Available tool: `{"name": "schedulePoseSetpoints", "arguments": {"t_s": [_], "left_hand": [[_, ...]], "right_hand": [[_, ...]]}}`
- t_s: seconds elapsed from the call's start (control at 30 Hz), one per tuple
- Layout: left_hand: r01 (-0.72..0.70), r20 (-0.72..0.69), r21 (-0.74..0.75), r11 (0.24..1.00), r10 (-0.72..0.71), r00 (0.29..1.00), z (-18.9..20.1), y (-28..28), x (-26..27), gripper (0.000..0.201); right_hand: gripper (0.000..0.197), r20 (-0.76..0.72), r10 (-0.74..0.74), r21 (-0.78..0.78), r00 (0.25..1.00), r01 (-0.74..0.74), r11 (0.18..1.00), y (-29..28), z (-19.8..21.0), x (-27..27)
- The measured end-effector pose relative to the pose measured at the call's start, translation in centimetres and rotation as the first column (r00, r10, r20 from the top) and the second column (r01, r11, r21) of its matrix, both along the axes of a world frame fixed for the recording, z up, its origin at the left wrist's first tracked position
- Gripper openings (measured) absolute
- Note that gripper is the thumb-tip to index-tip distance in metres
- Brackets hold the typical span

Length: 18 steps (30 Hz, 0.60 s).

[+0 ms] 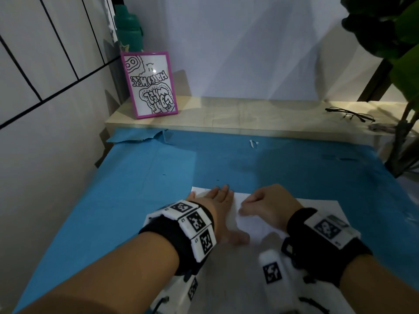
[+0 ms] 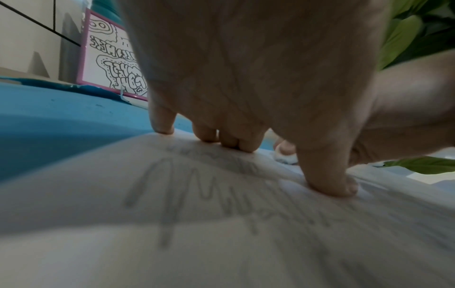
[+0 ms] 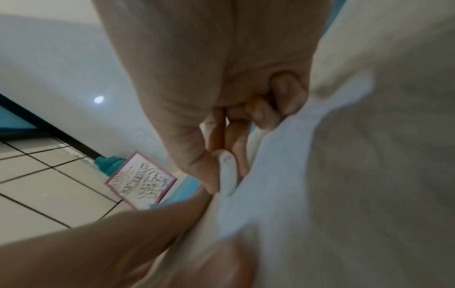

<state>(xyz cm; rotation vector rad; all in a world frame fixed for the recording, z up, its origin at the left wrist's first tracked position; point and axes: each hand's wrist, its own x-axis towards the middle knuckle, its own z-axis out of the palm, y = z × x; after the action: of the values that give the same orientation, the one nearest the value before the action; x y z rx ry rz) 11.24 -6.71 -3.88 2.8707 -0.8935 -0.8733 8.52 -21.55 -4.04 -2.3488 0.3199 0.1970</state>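
One white paper sheet [image 1: 317,214] with faint pencil writing, near centre on a blue table cover [image 1: 158,177], worked by two hands.
Left hand [image 1: 221,201]: fingers straight, pressing the sheet flat, likely so that it cannot slide. Right hand [image 1: 264,205], just right of it: pinches one small white oblong eraser [image 3: 227,173], tip on the paper, apparently for rubbing. Far pale wooden ledge [image 1: 249,114]: one pink-framed drawing [image 1: 149,85] leaning at left, one teal bottle [image 1: 129,28] behind it, one pair of thin black glasses [image 1: 350,114] at right.
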Motion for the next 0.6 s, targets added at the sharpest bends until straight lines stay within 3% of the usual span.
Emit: {"name": "schedulePoseSetpoints", "arguments": {"t_s": [0.07, 0.1, 0.2, 0.33, 0.37, 0.47, 0.6], "left_hand": [[-0.004, 0.006, -0.012, 1.0, 0.004, 1.0, -0.1, 0.1, 0.0, 0.109], [-0.007, 0.002, -0.014, 1.0, 0.007, 1.0, -0.1, 0.1, 0.0, 0.109], [0.001, 0.006, -0.013, 1.0, -0.001, 1.0, -0.1, 0.1, 0.1, 0.108], [0.007, 0.009, -0.007, 1.0, -0.007, 1.0, -0.1, 0.1, 0.0, 0.109], [0.008, 0.008, -0.005, 1.0, -0.008, 1.0, 0.0, 0.1, 0.0, 0.109], [0.019, 0.013, -0.003, 1.0, -0.019, 1.0, -0.1, 0.1, 0.2, 0.109], [0.019, 0.005, 0.014, 1.0, -0.019, 1.0, -0.2, 0.0, 0.2, 0.11]], "right_hand": [[0.007, 0.051, -0.154, 0.013, 0.987, 0.153, 0.988, -1.0, 0.2, 0.6], [0.006, 0.063, -0.162, 0.006, 0.985, 0.162, 0.987, -0.9, 0.2, 0.6], [0.008, -0.016, 0.009, 0.011, 1.0, -0.009, 1.0, 0.2, -0.1, 0.0], [0.007, 0.05, -0.126, 0.008, 0.991, 0.126, 0.992, -1.1, 0.4, 0.6], [0.009, 0.065, -0.103, -0.022, 0.993, 0.104, 0.994, -0.8, 0.4, 0.6], [0.017, 0.022, 0.106, -0.078, 0.994, -0.104, 0.992, 0.6, 0.2, 0.1], [0.017, 0.055, -0.045, -0.051, 0.997, 0.048, 0.998, -0.4, 0.6, 0.8]]}}
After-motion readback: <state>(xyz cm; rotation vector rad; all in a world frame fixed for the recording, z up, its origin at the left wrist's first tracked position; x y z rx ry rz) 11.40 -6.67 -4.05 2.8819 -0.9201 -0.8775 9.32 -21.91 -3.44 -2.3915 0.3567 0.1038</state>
